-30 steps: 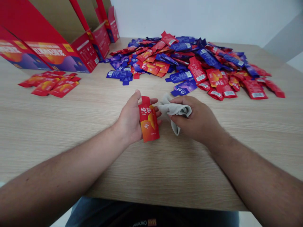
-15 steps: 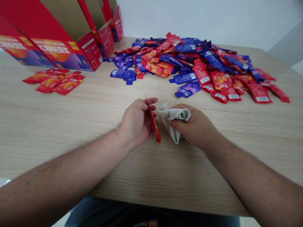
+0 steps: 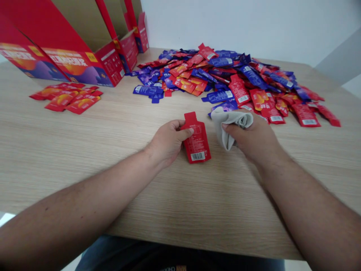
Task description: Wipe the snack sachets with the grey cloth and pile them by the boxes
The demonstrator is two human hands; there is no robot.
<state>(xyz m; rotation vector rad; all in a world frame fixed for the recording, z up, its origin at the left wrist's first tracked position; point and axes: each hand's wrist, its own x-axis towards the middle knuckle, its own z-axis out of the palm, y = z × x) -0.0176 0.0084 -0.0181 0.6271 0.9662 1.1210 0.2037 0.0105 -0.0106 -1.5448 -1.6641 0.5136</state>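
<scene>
Pinched in my left hand (image 3: 172, 141) is a red sachet (image 3: 197, 145), its barcode side turned up and its narrow tab pointing away from me. The thumb lies across its upper left part. My right hand (image 3: 252, 133) grips a folded pale grey cloth (image 3: 225, 130), a short way to the right of the sachet and apart from it. Beyond both hands, a large heap of red and blue sachets (image 3: 203, 73) spreads over the table. A smaller group of red sachets (image 3: 70, 98) lies flat on the left.
Red printed cartons (image 3: 81, 69) with raised flaps stand at the back left, just behind the small group of sachets. The wooden table (image 3: 84, 150) ends in front of my lap, and a white wall (image 3: 239, 22) rises behind it.
The sachet has turned from edge-on to flat, so its printed back now shows, with my left thumb over it. My right hand has moved right and farther away with the cloth.
</scene>
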